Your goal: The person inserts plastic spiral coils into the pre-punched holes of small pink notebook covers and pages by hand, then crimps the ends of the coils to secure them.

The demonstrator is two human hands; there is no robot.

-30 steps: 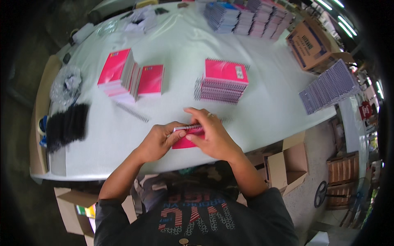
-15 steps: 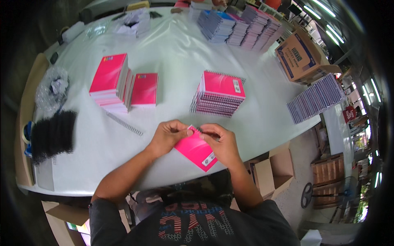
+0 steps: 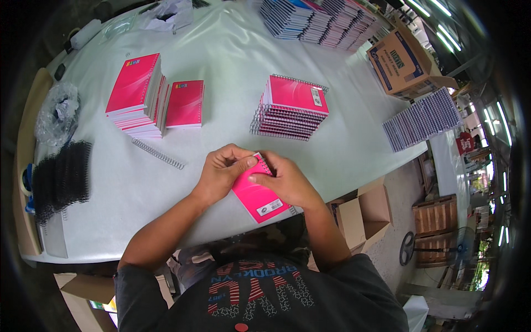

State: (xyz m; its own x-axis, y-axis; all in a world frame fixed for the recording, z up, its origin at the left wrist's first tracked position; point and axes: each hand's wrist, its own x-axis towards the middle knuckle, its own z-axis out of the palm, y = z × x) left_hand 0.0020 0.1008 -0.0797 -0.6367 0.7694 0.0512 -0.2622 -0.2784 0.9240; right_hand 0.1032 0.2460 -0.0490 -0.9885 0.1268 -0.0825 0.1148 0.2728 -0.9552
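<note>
A pink notebook [image 3: 253, 195] is held tilted over the table's near edge. My left hand [image 3: 221, 172] grips its top corner, thumb on the cover and fingers behind. My right hand [image 3: 287, 181] is closed around the right edge, its thumb lying on the cover. Along that edge runs a metal spiral coil [image 3: 292, 209], partly hidden by my right hand. Beyond my hands stands a stack of spiral-bound pink notebooks [image 3: 296, 93]. Farther left are a stack of pink notebooks without coils [image 3: 131, 83] and a lower pink pile [image 3: 186, 104]. One loose coil [image 3: 157, 153] lies in front of them.
Black coils [image 3: 62, 180] are heaped at the left beside a plastic-wrapped roll [image 3: 58, 113]. Tall notebook stacks [image 3: 315, 23] stand at the back. At the right are a cardboard box [image 3: 399, 65] and a row of bound notebooks [image 3: 423, 119]. An open carton [image 3: 365, 216] sits below the table edge.
My right hand has shifted from the notebook's top corner to around its right edge. The coil now shows at that edge's lower end. The whole view has tilted slightly, moving the table's things upward.
</note>
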